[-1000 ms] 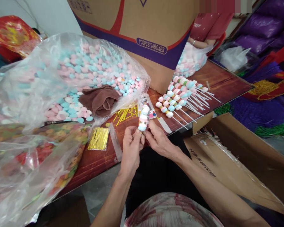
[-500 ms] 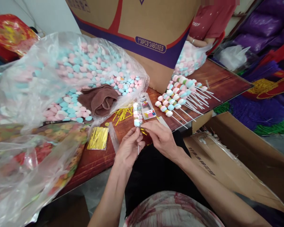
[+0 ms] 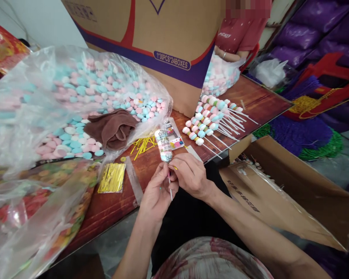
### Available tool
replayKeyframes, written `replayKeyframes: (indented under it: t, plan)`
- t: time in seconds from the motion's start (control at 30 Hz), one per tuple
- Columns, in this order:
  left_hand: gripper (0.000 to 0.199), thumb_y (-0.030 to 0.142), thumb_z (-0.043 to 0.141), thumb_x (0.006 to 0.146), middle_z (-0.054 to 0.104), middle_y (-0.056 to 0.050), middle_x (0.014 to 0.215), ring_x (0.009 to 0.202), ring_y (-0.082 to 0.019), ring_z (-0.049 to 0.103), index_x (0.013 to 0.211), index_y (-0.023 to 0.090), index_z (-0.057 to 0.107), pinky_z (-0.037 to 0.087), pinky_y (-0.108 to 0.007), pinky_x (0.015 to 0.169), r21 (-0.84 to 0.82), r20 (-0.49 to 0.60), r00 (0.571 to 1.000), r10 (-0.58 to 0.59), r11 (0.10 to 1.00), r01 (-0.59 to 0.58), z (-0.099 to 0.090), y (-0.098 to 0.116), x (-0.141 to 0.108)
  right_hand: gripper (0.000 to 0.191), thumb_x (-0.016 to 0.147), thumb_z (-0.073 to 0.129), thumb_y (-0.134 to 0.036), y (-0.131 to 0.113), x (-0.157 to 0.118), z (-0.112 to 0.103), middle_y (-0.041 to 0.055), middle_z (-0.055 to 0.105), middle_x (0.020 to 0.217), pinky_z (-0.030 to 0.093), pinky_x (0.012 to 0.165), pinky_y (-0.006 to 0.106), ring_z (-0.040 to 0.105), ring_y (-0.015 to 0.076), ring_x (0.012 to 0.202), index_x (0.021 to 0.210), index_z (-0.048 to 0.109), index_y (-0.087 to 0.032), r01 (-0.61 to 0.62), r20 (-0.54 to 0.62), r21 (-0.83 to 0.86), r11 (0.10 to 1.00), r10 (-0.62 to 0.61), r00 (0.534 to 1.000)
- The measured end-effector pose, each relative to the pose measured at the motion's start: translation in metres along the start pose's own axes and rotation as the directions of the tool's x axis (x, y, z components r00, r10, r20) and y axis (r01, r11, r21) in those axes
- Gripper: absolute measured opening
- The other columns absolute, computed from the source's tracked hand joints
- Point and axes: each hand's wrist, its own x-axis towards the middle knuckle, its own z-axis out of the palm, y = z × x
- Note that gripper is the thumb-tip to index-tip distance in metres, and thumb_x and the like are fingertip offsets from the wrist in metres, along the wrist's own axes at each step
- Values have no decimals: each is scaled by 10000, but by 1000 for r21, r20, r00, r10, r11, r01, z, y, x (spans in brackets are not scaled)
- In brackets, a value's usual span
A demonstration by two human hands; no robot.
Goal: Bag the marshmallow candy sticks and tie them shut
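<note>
A marshmallow skewer (image 3: 163, 145) in a clear printed wrapper stands nearly upright, its white stick pointing down toward me. My left hand (image 3: 158, 188) is closed around the stick just below the wrapped sweets. Against the wrapper's neck, my right hand (image 3: 190, 174) pinches a gold twist tie (image 3: 175, 167), only a bit of which shows between the fingers. Loose gold twist ties (image 3: 144, 146) lie on the table behind my hands, and a packed bundle of gold ties (image 3: 112, 177) is to their left. A flat printed wrapper (image 3: 174, 133) lies just behind the wrapped skewer.
A large clear bag of marshmallows (image 3: 84, 87) fills the left, with a brown cloth (image 3: 112, 128) on it. Unwrapped marshmallow skewers (image 3: 202, 126) are piled at right. A tall carton (image 3: 151, 31) stands behind; an open carton (image 3: 279, 201) sits low right. Another person (image 3: 241, 37) sits beyond.
The view has shifted, so the table things sit further left. My right hand has drawn in closer to the wrapper's neck, its fingers turning over the gold tie. The left hand keeps its hold.
</note>
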Motion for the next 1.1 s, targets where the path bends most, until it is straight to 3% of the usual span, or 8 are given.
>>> replayKeyframes:
  t: [0.23, 0.37, 0.43, 0.57, 0.73, 0.87, 1.0, 1.1]
  plan:
    - [337, 481, 646, 867, 682, -50, 965, 882, -162, 631, 928, 156, 708, 522, -280, 846, 191, 158, 979, 131, 968, -160, 12, 2, 2, 160, 957, 429, -139, -13, 10, -14, 38, 543, 748, 448, 667, 312, 531, 173, 707, 829, 509, -194, -278, 6, 155, 948, 281, 960]
    - [491, 641, 588, 828, 687, -65, 984, 1048, -216, 599, 739, 176, 718, 433, -310, 1002, 456, 245, 898, 365, 774, -439, 14, 6, -8, 165, 953, 438, -128, -15, 19, -27, 26, 527, 745, 433, 676, 307, 517, 163, 717, 817, 503, -196, -306, -6, 246, 920, 317, 948]
    - [477, 620, 597, 834, 691, -71, 932, 1051, -228, 593, 692, 181, 718, 417, -326, 1010, 569, 225, 883, 412, 681, -462, 13, 3, -11, 160, 941, 456, -115, -17, 21, -30, 34, 549, 753, 435, 690, 315, 525, 164, 729, 819, 530, -186, -290, -20, 272, 918, 306, 952]
    - [315, 489, 717, 797, 672, -39, 787, 868, -189, 607, 714, 185, 733, 470, -312, 865, 586, 181, 919, 349, 712, -386, 10, -6, -7, 158, 929, 506, -132, -25, 15, -33, 42, 608, 777, 457, 728, 316, 559, 162, 757, 819, 612, -174, -378, 6, 412, 829, 412, 911]
    - [201, 369, 732, 801, 699, -55, 830, 797, -181, 618, 843, 175, 763, 471, -314, 807, 639, 245, 921, 303, 664, -389, 8, -16, 5, 204, 945, 548, -282, -28, -10, -48, 34, 652, 767, 418, 584, 264, 502, 109, 600, 893, 711, -171, -666, 300, 672, 324, 703, 645]
    - [194, 339, 701, 823, 676, -34, 747, 784, -187, 601, 682, 208, 729, 444, -314, 772, 811, 455, 817, 353, 213, -544, 15, -28, 17, 173, 868, 674, -320, -18, -42, -63, 1, 594, 613, 196, 432, 215, 314, 47, 456, 888, 727, -157, -727, 511, 685, -50, 744, 430]
    - [217, 306, 606, 892, 689, -31, 770, 774, -188, 598, 720, 229, 714, 442, -330, 768, 717, 697, 707, 118, -141, -683, 32, -16, 44, 141, 762, 785, -285, 7, -79, -87, -46, 486, 535, 176, 430, 188, 267, 35, 453, 794, 707, -172, -581, 398, 793, -184, 878, 266]
    - [111, 254, 616, 862, 702, -58, 945, 904, -221, 607, 869, 221, 721, 437, -375, 872, 712, 701, 653, 286, -338, -616, 39, 14, 81, 199, 671, 841, -255, 39, -100, -117, -65, 470, 590, 247, 424, 172, 273, 42, 474, 753, 669, -198, -330, 197, 933, -141, 970, 145]
